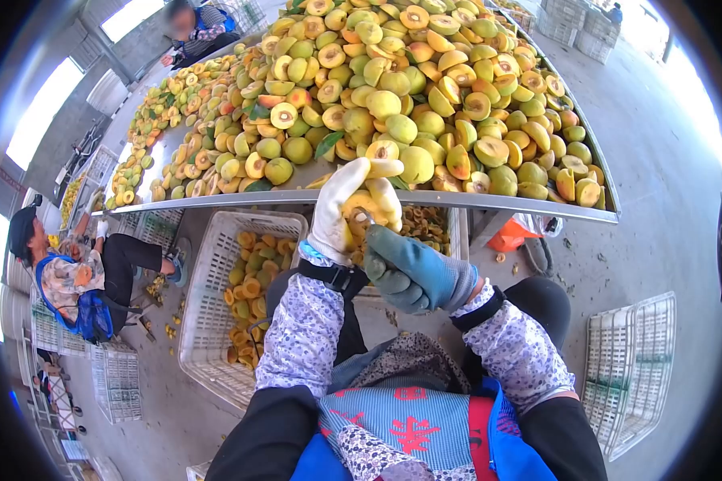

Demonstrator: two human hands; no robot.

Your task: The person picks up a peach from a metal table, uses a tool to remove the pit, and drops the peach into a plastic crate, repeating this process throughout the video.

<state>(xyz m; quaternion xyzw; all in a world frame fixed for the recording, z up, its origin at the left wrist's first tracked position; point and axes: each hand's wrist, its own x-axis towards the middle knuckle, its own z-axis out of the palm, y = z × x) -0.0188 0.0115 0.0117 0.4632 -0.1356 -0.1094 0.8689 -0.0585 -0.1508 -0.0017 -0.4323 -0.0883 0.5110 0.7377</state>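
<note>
In a white glove, my left hand (333, 212) is closed around a yellow peach half (359, 202), just in front of the metal table edge. My right hand (417, 268), in a blue-grey glove, grips a small pitting tool whose metal tip (363, 216) meets the cut face of the peach half. The fingers hide most of the tool's handle. Beyond my hands, a heap of halved peaches (409, 104) covers the tabletop, some with pits showing and a few green leaves among them.
The table's raised metal rim (457, 198) runs across in front of me. At my left knee stands a white crate (196, 313) of peach halves; another white crate (630, 373) is on the right floor. Co-workers sit at left (72, 276) and at the far table end (200, 32).
</note>
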